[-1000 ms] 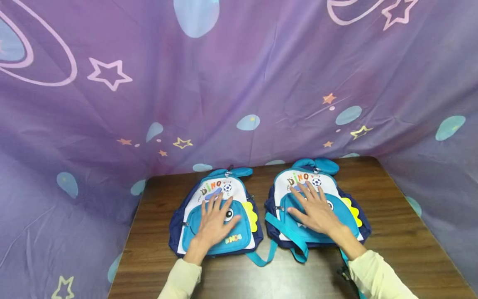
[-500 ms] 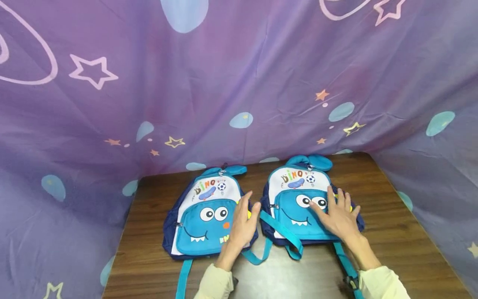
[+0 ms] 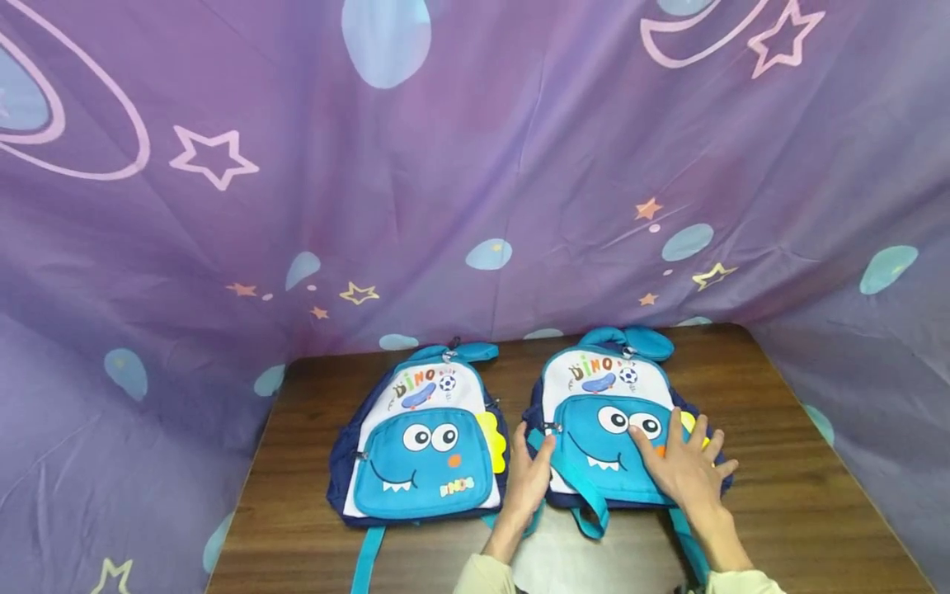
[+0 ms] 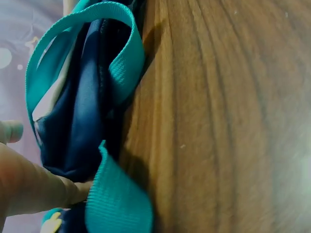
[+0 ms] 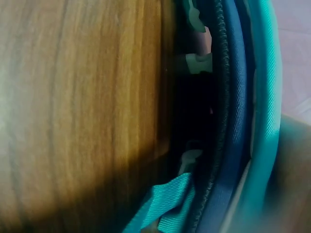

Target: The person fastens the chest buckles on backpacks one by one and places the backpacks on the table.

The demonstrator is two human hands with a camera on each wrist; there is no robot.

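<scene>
Two children's backpacks with blue dinosaur faces lie face up side by side. At the right backpack (image 3: 619,437), my left hand (image 3: 529,478) is against the left side, its fingers extended. On that bag's right front and side rests my right hand (image 3: 690,466), fingers spread. The left backpack (image 3: 423,462) has neither hand on it. A teal strap (image 3: 582,487) loops over the right bag's lower left. In the left wrist view, fingers touch the navy side (image 4: 80,121) beside a teal strap (image 4: 119,201). The right wrist view has the teal-trimmed bag edge (image 5: 267,97) and a blurred hand.
Both bags lie on a brown wooden table (image 3: 289,495). Behind it and at both sides hangs a purple curtain (image 3: 445,165) with stars. Another teal strap (image 3: 366,561) trails from the left bag toward the near edge.
My left hand has left the left backpack's front and moved right to the right bag's left side. My right hand has slid from that bag's face to its right side.
</scene>
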